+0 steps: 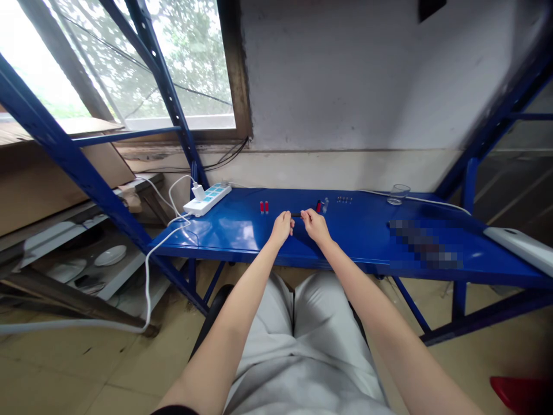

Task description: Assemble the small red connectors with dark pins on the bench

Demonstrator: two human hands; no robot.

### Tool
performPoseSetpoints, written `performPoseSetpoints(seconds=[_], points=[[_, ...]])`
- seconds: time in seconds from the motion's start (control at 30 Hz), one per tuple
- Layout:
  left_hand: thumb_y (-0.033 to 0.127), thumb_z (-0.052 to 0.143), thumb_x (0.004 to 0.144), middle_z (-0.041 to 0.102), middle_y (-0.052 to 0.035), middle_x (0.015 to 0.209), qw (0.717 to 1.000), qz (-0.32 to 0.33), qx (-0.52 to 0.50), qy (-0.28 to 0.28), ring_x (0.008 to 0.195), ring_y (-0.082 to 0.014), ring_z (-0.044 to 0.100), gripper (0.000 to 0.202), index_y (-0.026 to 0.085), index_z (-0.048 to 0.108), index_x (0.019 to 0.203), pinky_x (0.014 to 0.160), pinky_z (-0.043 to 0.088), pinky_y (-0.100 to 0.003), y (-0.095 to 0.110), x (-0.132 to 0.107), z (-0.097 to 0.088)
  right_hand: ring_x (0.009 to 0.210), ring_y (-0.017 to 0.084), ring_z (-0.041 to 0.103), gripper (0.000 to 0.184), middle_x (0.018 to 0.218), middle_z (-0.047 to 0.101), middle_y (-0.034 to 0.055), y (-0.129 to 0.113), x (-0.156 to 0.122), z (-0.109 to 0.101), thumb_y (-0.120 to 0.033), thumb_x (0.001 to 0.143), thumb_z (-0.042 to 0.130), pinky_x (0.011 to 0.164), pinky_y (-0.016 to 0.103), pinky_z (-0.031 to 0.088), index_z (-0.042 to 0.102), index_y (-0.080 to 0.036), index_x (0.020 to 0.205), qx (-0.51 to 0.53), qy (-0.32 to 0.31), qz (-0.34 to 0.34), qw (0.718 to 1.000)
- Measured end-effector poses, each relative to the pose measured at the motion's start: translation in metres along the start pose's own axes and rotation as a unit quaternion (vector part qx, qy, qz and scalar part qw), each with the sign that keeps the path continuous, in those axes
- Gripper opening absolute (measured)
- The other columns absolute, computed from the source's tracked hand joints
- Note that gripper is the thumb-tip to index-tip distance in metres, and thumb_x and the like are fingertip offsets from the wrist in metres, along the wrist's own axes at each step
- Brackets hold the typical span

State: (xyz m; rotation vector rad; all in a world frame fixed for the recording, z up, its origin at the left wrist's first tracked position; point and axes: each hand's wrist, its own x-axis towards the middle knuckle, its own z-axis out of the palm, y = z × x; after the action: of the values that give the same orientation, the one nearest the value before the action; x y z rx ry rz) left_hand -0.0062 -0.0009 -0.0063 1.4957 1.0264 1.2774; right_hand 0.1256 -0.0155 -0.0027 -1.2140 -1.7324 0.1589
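My left hand [283, 227] and my right hand [315, 223] are both closed on opposite ends of a thin black stick-like piece [296, 215], held level above the front of the blue table [224, 230]. Only its short middle part shows between my fingers; its kind is too small to make out. Just beyond my right hand stand a small dark and red cylinder [318, 206] and a small clear piece [325, 203]. Beyond my left hand are two small red cylinders with pale ends [264, 207], side by side. Several tiny metallic pieces [344, 199] lie in a row farther right.
A white power strip [208, 199] with a plug and cable lies at the table's left end. A clear glass cup [398, 195] stands at the back right. A blurred-out dark object [425, 244] and a white device [521, 248] are on the right. Blue frame posts [166, 80] rise at both sides.
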Motion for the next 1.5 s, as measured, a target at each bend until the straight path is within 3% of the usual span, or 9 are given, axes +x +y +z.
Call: performPoseSetpoints(seconds=[0.23, 0.37, 0.7, 0.9, 1.23, 1.5], points=[[0.045, 0.033, 0.086, 0.046, 0.0034, 0.047, 0.999, 0.026, 0.037, 0.01, 0.032, -0.0041, 0.04, 0.041, 0.016, 0.043, 0.059, 0.038, 0.031, -0.018, 0.0, -0.002, -0.003, 0.054, 0.014, 0.052, 0.039, 0.062, 0.058, 0.0038, -0.001, 0.0, -0.002, -0.047, 0.088, 0.03, 0.054, 0.024, 0.034, 0.053, -0.02, 0.073, 0.002, -0.006, 0.008, 1.0], [0.048, 0.036, 0.085, 0.051, 0.0028, 0.054, 0.999, 0.03, 0.021, 0.009, 0.032, -0.0031, 0.041, 0.039, 0.015, 0.046, 0.066, 0.037, 0.03, -0.017, 0.004, -0.004, -0.003, 0.055, 0.015, 0.051, 0.036, 0.063, 0.057, 0.0033, 0.0, 0.0, -0.004, -0.047, 0.087, 0.031, 0.054, 0.024, 0.034, 0.052, -0.02, 0.075, 0.011, 0.001, 0.017, 1.0], [0.03, 0.049, 0.081, 0.055, 0.0023, 0.069, 0.996, 0.08, -0.027, -0.005, 0.035, -0.0023, 0.046, 0.02, 0.016, 0.05, 0.095, 0.036, 0.032, -0.015, -0.001, -0.001, -0.006, 0.062, 0.014, 0.051, 0.029, 0.075, 0.056, 0.003, 0.009, 0.001, 0.001, -0.045, 0.085, 0.036, 0.059, 0.025, 0.039, 0.047, -0.019, 0.093, 0.112, -0.014, 0.051, 0.992], [0.027, 0.047, 0.082, 0.058, 0.0005, 0.074, 0.998, 0.064, -0.028, -0.002, 0.036, -0.0013, 0.047, 0.018, 0.015, 0.049, 0.096, 0.037, 0.033, -0.014, -0.002, 0.001, -0.005, 0.053, 0.012, 0.047, 0.027, 0.064, 0.051, -0.0011, 0.012, 0.001, 0.003, -0.046, 0.084, 0.036, 0.054, 0.024, 0.037, 0.046, -0.02, 0.081, 0.126, -0.049, 0.051, 0.99], [0.032, 0.043, 0.084, 0.058, 0.0015, 0.07, 0.999, 0.04, 0.001, 0.015, 0.033, -0.0022, 0.045, 0.017, 0.016, 0.048, 0.086, 0.035, 0.031, -0.015, 0.0, -0.001, -0.003, 0.052, 0.013, 0.048, 0.029, 0.059, 0.052, 0.0001, 0.005, 0.0, -0.001, -0.045, 0.085, 0.036, 0.052, 0.024, 0.035, 0.048, -0.021, 0.074, 0.061, -0.005, 0.027, 0.998], [0.034, 0.038, 0.086, 0.051, 0.0045, 0.061, 0.999, 0.032, 0.027, 0.035, 0.033, -0.0021, 0.042, 0.025, 0.017, 0.044, 0.069, 0.037, 0.032, -0.016, 0.0, -0.002, -0.001, 0.052, 0.014, 0.049, 0.033, 0.059, 0.054, 0.0013, 0.0, 0.0, -0.002, -0.047, 0.086, 0.034, 0.052, 0.024, 0.034, 0.05, -0.02, 0.075, 0.038, -0.011, 0.027, 0.999]])
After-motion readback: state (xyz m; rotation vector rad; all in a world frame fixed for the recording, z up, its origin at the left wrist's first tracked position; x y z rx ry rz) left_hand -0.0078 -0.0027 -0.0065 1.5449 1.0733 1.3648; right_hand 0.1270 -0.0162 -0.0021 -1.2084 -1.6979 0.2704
